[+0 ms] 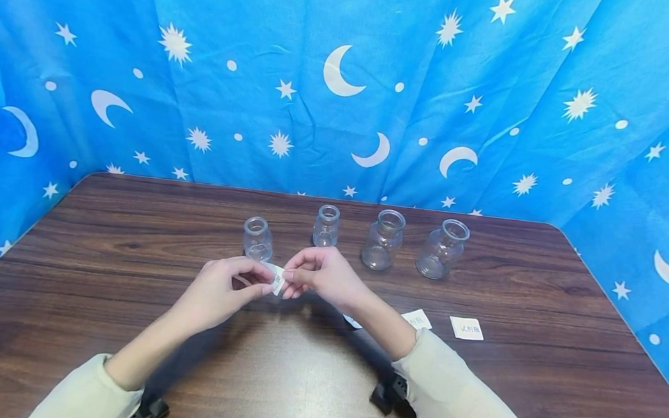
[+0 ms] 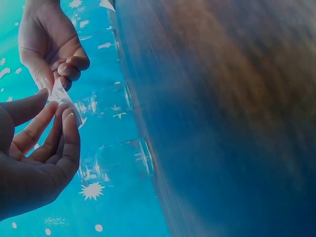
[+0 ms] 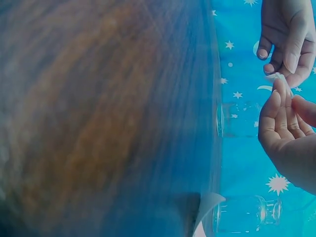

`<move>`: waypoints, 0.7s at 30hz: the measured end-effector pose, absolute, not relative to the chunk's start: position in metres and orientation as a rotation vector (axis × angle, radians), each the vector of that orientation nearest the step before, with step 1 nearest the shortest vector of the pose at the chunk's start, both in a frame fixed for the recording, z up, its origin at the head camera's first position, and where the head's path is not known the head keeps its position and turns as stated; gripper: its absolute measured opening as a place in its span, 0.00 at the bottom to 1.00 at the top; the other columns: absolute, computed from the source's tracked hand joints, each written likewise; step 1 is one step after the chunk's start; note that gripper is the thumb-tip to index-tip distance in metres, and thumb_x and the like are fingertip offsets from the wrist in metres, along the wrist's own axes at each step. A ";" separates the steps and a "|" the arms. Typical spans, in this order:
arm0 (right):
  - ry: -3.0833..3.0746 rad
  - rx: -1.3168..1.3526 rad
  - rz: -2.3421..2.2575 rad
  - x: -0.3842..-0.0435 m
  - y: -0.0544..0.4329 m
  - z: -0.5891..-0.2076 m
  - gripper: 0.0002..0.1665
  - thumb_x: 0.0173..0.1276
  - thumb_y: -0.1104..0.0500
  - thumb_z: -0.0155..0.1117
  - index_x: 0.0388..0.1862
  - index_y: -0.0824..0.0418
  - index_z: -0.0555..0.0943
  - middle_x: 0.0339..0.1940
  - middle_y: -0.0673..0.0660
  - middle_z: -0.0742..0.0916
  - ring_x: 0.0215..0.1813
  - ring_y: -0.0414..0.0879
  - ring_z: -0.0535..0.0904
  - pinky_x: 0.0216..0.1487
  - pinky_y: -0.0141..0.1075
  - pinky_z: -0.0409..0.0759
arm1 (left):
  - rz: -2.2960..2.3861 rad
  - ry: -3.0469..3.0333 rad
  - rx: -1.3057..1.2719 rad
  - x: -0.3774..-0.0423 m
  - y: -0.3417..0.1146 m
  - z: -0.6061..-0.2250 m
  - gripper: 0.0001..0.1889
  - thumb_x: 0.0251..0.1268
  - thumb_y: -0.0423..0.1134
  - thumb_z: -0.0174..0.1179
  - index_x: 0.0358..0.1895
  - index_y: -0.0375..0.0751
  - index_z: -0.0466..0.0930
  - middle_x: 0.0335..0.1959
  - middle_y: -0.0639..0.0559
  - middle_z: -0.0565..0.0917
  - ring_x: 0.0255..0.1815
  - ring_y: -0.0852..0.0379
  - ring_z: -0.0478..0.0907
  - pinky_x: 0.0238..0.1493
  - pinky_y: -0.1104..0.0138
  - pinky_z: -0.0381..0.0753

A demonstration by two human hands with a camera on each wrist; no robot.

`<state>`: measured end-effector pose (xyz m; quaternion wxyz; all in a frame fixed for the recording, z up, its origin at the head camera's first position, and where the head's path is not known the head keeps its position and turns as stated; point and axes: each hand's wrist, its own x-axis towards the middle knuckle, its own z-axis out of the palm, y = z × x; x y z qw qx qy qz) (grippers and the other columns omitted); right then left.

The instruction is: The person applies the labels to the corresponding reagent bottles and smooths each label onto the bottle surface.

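Note:
Between both hands, above the table, is a small white paper label with dark characters on it. My left hand pinches its left side between thumb and fingers. The thumb and fingertips of my right hand pinch the right edge. In the left wrist view the label looks tilted and slightly bent between the fingertips. Just behind the hands stands a small clear glass bottle, upright and without a stopper. A second small glass bottle stands behind the right hand.
Two larger open glass bottles, one and another, stand to the right. A white label lies on the wooden table; another label is partly covered by the right forearm. A blue patterned curtain hangs behind.

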<state>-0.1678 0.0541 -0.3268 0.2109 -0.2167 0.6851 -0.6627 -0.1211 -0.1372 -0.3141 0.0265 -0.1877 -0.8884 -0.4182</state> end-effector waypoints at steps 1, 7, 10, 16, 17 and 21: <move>1.898 -0.602 -1.843 -0.168 0.054 -0.327 0.05 0.63 0.74 0.54 0.35 0.78 0.76 0.24 0.62 0.83 0.25 0.46 0.81 0.35 0.46 0.79 | -1.295 -2.746 -0.580 -0.121 -0.137 -0.314 0.06 0.55 0.33 0.63 0.36 0.39 0.81 0.32 0.53 0.82 0.34 0.58 0.78 0.36 0.65 0.78; 1.871 -0.611 -1.857 -0.167 0.053 -0.326 0.04 0.63 0.75 0.52 0.35 0.78 0.74 0.23 0.61 0.83 0.26 0.46 0.81 0.35 0.42 0.80 | -1.285 -2.758 -0.593 -0.121 -0.136 -0.315 0.05 0.55 0.33 0.63 0.35 0.40 0.81 0.32 0.54 0.82 0.34 0.57 0.78 0.36 0.66 0.78; 1.848 -0.640 -1.872 -0.167 0.052 -0.327 0.04 0.63 0.75 0.51 0.34 0.78 0.72 0.23 0.61 0.83 0.27 0.45 0.81 0.35 0.40 0.80 | -1.276 -2.760 -0.599 -0.121 -0.136 -0.315 0.05 0.55 0.33 0.63 0.35 0.40 0.81 0.32 0.54 0.82 0.34 0.57 0.78 0.36 0.67 0.78; 1.836 -0.677 -1.878 -0.167 0.051 -0.328 0.04 0.64 0.75 0.51 0.34 0.79 0.72 0.24 0.63 0.83 0.27 0.45 0.81 0.36 0.43 0.79 | -1.266 -2.764 -0.600 -0.122 -0.135 -0.316 0.05 0.55 0.32 0.63 0.35 0.39 0.81 0.31 0.54 0.82 0.34 0.58 0.79 0.36 0.67 0.78; 1.835 -0.680 -1.876 -0.167 0.051 -0.328 0.04 0.64 0.75 0.51 0.34 0.79 0.72 0.24 0.63 0.83 0.27 0.45 0.81 0.36 0.44 0.79 | -1.263 -2.766 -0.600 -0.122 -0.135 -0.316 0.05 0.55 0.32 0.63 0.35 0.40 0.81 0.31 0.54 0.82 0.34 0.58 0.79 0.36 0.67 0.78; 1.829 -0.683 -1.872 -0.166 0.051 -0.328 0.05 0.65 0.74 0.51 0.34 0.79 0.72 0.25 0.64 0.83 0.27 0.44 0.81 0.39 0.51 0.78 | -1.250 -2.777 -0.599 -0.122 -0.135 -0.315 0.03 0.56 0.32 0.62 0.35 0.40 0.81 0.31 0.55 0.82 0.34 0.59 0.79 0.36 0.67 0.78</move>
